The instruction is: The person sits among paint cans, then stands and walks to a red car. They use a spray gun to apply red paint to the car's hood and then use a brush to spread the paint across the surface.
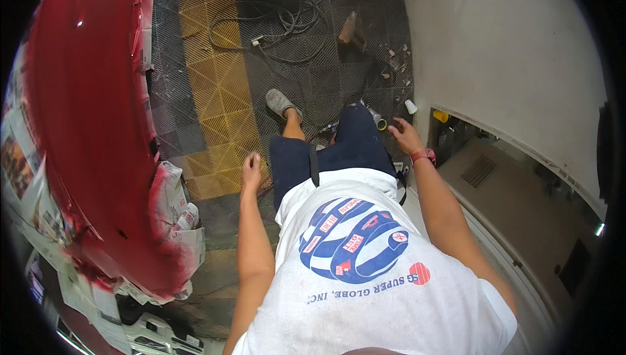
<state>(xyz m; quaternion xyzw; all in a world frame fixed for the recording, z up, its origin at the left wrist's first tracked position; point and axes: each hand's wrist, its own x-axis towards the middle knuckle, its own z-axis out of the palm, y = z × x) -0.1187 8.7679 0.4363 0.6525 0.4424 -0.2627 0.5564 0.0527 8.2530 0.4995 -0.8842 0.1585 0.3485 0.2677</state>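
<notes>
Downward view of a person standing on a ribbed floor (173, 104) with a yellow strip (218, 107), 2 bare hands in view. The left hand (251, 172) hangs beside the dark shorts (290, 159), above the strip; its fingers are seen nearly edge-on, and whether they grasp anything cannot be told. The right hand (407, 137), with a red band (424, 155) at the wrist, extends forward; its fingers are parted and loosely bent, with nothing visible in them. Nearest to its fingertips is a pale tube (376, 115) with a yellowish rim, lying just beyond the right knee; a gap shows between the tube and the fingers. Near it are a white cup (410, 106) and a yellow container (441, 116). At far left, well apart from the left hand, is a long, glossy red panel (94, 107) edged with newspaper (171, 189). Farther forward: a looped cable (285, 29), a brown block (347, 28) and scattered fragments (395, 63). Only 1 foot shows, in a grey clog (279, 103).
</notes>
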